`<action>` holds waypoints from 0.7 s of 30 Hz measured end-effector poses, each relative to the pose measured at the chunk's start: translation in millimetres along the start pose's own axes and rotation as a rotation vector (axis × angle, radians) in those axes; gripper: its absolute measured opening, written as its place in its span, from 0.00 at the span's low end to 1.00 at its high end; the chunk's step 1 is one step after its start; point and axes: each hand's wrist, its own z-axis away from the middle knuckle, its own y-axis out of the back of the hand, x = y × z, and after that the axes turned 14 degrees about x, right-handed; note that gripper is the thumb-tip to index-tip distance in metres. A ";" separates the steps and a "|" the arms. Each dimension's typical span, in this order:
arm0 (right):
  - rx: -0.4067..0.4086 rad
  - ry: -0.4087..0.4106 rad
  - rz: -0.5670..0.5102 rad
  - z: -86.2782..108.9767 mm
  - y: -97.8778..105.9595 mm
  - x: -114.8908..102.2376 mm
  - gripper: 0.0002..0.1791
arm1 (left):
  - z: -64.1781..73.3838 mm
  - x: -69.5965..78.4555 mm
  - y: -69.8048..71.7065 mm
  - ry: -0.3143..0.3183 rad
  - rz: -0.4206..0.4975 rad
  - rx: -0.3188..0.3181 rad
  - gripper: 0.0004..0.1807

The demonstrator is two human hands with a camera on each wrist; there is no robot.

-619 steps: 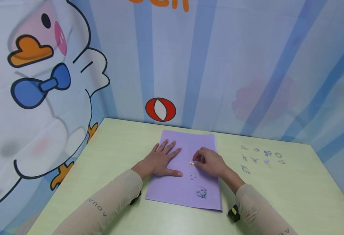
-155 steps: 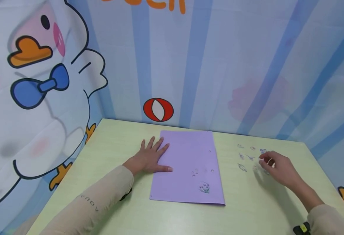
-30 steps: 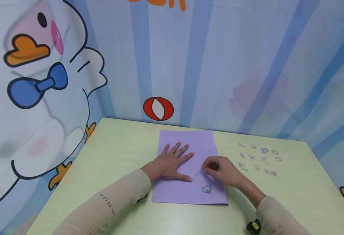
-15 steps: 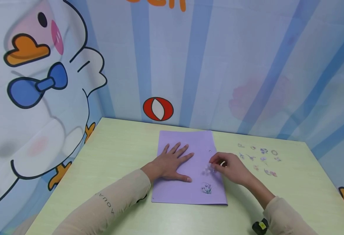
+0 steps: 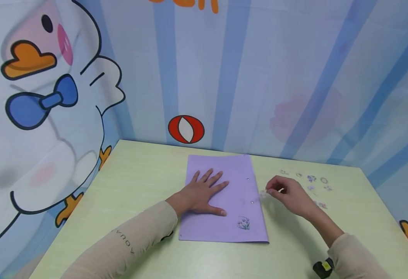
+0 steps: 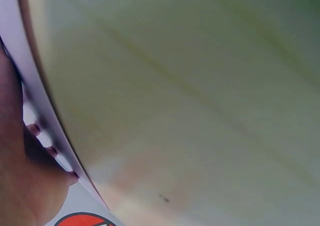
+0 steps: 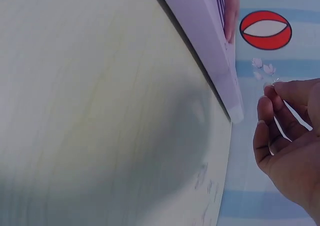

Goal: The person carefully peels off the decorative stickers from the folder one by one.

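Observation:
My left hand (image 5: 202, 194) lies flat with spread fingers on a purple folder (image 5: 221, 228), pressing on its left half. The left wrist view shows only part of this hand (image 6: 27, 176) at the folder's edge. Just past the folder's right edge, my right hand (image 5: 291, 194) pinches a small clear sticker (image 5: 263, 194) between thumb and fingertips. In the right wrist view the sticker (image 7: 263, 69) shows pale lilac petals and hangs clear of the surface. A printed flower cluster (image 5: 244, 223) sits on the folder's lower right, below two small round studs.
Right of the folder, several small flower stickers, one a ring-shaped wreath (image 5: 324, 180), lie on the pale table (image 5: 347, 224); my right hand hides some. A cartoon-printed cloth (image 5: 204, 77) hangs behind the table's back edge.
My right hand has moved right, off the folder, carrying the clear sticker. The petals that lay above the flower cluster in older frames no longer show there. My left hand stays put.

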 end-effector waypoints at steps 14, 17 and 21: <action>0.111 -0.052 0.036 13.9 65.1 50.3 0.10 | -0.5 -1.2 -0.6 -0.009 0.007 0.003 0.59; 0.145 -0.081 0.051 18.5 77.7 64.9 0.12 | -0.3 -1.3 -0.4 -0.009 0.009 0.003 0.59; 0.180 -0.159 0.062 25.1 92.1 84.1 0.16 | 0.1 -0.7 0.3 -0.008 0.014 0.004 0.58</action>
